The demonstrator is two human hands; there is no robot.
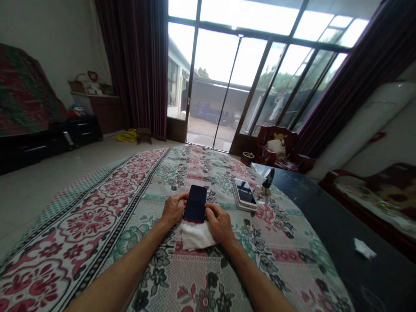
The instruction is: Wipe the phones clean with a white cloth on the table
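A dark smartphone (195,203) is held upright-long between my two hands, its black screen facing me. My left hand (174,209) grips its left edge with the fingers closed. On the opposite edge, my right hand (219,222) pinches the phone near its lower half. Beneath the phone's lower end lies a folded white cloth (198,237) on the flowered tablecloth (208,277). To the right of my right hand rests a white box (245,194) with a phone picture or a phone on its top; I cannot tell which.
A small dark object on a stand (268,181) is behind the white box. A black table (325,234) with a crumpled white tissue (364,248) adjoins on the right. Farther off are a wooden chair (276,145), a yellow item on the floor (126,135) and glass doors (214,95).
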